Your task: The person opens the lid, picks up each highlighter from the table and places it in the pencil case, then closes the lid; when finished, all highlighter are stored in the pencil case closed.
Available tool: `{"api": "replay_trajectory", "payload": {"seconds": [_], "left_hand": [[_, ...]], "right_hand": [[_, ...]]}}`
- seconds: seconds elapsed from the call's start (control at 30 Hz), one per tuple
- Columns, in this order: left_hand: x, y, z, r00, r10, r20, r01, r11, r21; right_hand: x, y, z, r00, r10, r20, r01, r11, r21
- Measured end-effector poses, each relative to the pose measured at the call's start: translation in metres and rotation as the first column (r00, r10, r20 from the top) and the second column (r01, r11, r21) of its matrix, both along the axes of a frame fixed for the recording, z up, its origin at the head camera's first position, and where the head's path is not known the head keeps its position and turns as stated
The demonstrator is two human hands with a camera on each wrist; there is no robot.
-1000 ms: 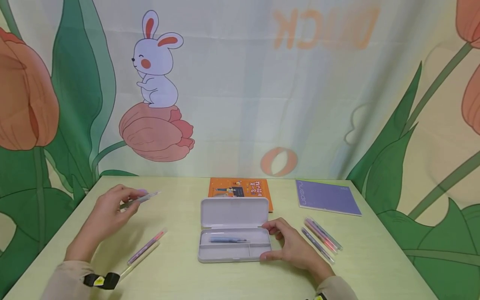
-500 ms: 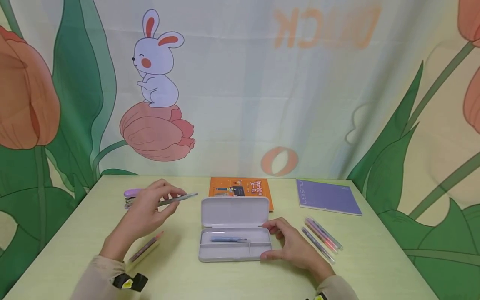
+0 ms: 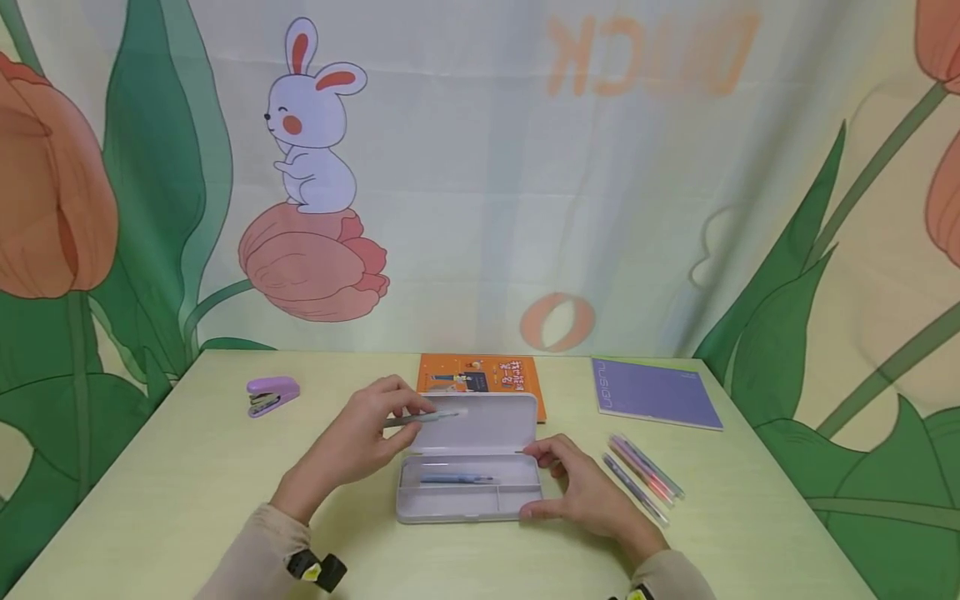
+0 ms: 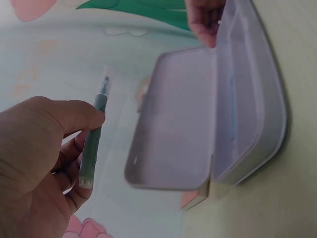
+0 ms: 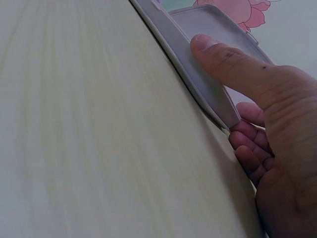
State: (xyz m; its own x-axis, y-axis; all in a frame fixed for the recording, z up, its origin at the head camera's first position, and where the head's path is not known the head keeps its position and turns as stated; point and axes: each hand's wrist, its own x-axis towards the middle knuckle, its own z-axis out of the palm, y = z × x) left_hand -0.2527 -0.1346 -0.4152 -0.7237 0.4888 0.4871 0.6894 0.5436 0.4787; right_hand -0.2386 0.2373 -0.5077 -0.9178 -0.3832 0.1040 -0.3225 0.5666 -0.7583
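My left hand (image 3: 375,429) pinches a green marker pen (image 4: 90,153) with a clear cap between thumb and fingers. It hovers in front of the raised lid of a pale grey pencil case (image 3: 495,429), cap end pointing right in the head view. The case lies open on the table, its base split into a long back compartment and smaller front ones. One blue pen (image 3: 457,479) lies in the back compartment. My right hand (image 3: 581,492) grips the right end of the case, thumb at the front corner and fingers at the back.
A purple stapler (image 3: 273,395) sits at the back left of the table. Behind the case lies an orange book (image 3: 480,373), with a purple notebook (image 3: 660,393) at the back right. Several pens (image 3: 647,468) lie right of my right hand.
My left hand has carried the marker pen rightward from beside the stapler to the case lid, uncovering the stapler. My left forearm now covers the two pens at left. The right hand stays put.
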Motion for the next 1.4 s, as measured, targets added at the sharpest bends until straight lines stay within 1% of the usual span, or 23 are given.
{"api": "replay_trajectory", "payload": {"seconds": [0.13, 0.37, 0.47, 0.6, 0.73, 0.83, 1.0, 1.1, 1.23, 1.4], "left_hand": [[-0.004, 0.015, -0.008, 0.999, -0.053, -0.011, 0.053, 0.999, -0.008], [-0.007, 0.039, -0.014, 0.995, -0.104, 0.007, 0.104, 0.994, -0.027], [-0.007, 0.044, -0.018, 0.992, -0.122, 0.008, 0.122, 0.992, -0.037], [-0.007, 0.044, -0.024, 0.989, -0.138, 0.043, 0.140, 0.989, -0.052], [-0.007, 0.041, -0.024, 0.992, -0.109, 0.061, 0.112, 0.992, -0.056], [-0.008, 0.038, -0.021, 0.996, -0.080, 0.045, 0.082, 0.996, -0.034], [-0.010, 0.031, -0.013, 0.999, -0.048, 0.003, 0.048, 0.999, 0.002], [-0.010, 0.027, -0.008, 0.999, -0.034, 0.000, 0.034, 0.999, 0.013], [-0.011, 0.018, -0.003, 1.000, -0.009, 0.006, 0.009, 0.999, 0.032], [-0.013, 0.003, 0.001, 0.999, 0.047, -0.019, -0.046, 0.998, 0.032]], "right_hand": [[0.000, 0.001, -0.001, 1.000, -0.001, 0.002, 0.001, 1.000, -0.006], [0.000, 0.002, -0.006, 1.000, 0.003, -0.007, -0.003, 1.000, -0.013], [-0.001, 0.001, -0.006, 1.000, 0.002, -0.002, -0.002, 1.000, -0.011], [-0.002, 0.000, -0.006, 1.000, 0.005, -0.004, -0.005, 1.000, -0.011], [-0.002, -0.001, -0.005, 1.000, 0.003, 0.000, -0.003, 1.000, -0.003], [-0.002, -0.001, -0.004, 1.000, -0.004, 0.000, 0.004, 1.000, 0.003], [-0.002, 0.000, -0.003, 1.000, -0.016, 0.002, 0.016, 1.000, 0.012], [-0.001, 0.001, -0.003, 1.000, -0.016, 0.007, 0.016, 1.000, 0.008], [-0.001, 0.002, -0.003, 1.000, -0.012, 0.011, 0.012, 1.000, -0.002], [-0.001, 0.003, -0.003, 1.000, -0.006, 0.008, 0.006, 1.000, -0.006]]}}
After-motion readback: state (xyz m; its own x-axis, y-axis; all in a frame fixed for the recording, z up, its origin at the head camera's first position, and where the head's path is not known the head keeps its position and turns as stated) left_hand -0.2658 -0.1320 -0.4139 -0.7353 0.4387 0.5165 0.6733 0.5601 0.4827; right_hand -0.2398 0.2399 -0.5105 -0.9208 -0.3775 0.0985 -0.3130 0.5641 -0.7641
